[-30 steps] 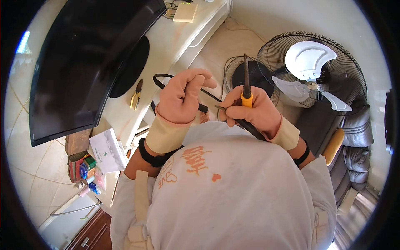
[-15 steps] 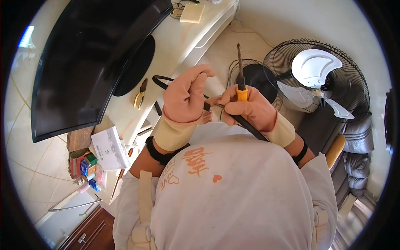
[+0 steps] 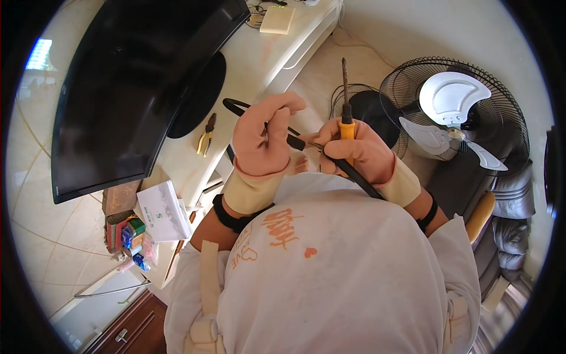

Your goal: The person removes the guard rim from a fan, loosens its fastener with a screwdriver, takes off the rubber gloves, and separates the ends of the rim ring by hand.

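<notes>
Pinkish-orange rubber gloves with cream cuffs cover both hands. My left hand [image 3: 262, 138] is closed round a black cable [image 3: 234, 105]; a loop of it rises beyond the glove, and a thick dark end [image 3: 296, 142] sticks out toward the other hand. In my right hand [image 3: 371, 153] a screwdriver [image 3: 346, 131] with a yellow handle stands with its shaft pointing away from me. The same hand pinches a second length of black cable [image 3: 361, 178], whose thin end lies close to the left one. Whether the two ends touch is hard to make out.
Combination pliers [image 3: 206, 135] with yellow handles lie on the white desk [image 3: 247, 71], beside a large black monitor [image 3: 141, 88]. A white box [image 3: 162, 212] and small packages stand at the left. Rightward are a fan [image 3: 454, 112] with its blades exposed and a dark sofa [image 3: 454, 183].
The view has shifted slightly, so the surroundings sit a little farther right. The cable end at my left hand now shows more and reaches nearer my right fingers. Both grips are kept.
</notes>
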The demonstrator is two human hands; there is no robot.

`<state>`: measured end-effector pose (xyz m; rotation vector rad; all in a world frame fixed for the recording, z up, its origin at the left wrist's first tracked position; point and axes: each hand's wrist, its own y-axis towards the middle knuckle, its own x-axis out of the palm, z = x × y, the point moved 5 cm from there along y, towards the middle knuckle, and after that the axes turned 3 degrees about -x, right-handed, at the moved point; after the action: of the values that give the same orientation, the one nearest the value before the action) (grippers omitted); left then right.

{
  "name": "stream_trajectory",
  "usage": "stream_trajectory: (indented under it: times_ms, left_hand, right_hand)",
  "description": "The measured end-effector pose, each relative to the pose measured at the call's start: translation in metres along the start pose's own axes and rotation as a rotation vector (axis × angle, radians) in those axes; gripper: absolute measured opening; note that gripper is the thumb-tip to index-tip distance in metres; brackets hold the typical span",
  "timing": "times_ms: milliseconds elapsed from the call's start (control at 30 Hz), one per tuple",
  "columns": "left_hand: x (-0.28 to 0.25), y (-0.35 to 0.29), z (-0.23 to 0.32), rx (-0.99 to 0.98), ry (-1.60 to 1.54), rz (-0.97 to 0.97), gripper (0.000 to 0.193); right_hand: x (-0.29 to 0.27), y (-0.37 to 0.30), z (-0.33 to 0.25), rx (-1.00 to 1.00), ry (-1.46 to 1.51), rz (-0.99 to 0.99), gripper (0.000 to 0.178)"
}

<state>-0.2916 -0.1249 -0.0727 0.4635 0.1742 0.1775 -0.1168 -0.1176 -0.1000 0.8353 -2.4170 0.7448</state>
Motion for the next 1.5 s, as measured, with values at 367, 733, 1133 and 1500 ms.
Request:
stream_trajectory:
  times_ms: [367, 733, 1133, 1500]
  left_hand:
    - [-0.008, -0.002, 0.018, 0.21, 0.358, -0.177, 0.015]
    - [-0.009, -0.005, 0.02, 0.204, 0.433, -0.185, 0.019]
    - [-0.004, -0.002, 0.038, 0.465, 0.617, -0.271, 0.025]
    - [-0.001, -0.002, 0.052, 0.469, 0.624, -0.308, 0.031]
  right_hand:
    - [0.003, 0.001, -0.013, -0.073, 0.107, 0.004, 0.012]
    - [0.006, 0.006, -0.017, -0.176, 0.06, -0.073, 0.007]
    - [0.009, -0.001, -0.019, -0.149, 0.061, -0.066, 0.012]
    - [0.011, -0.009, -0.02, -0.148, 0.08, -0.103, 0.013]
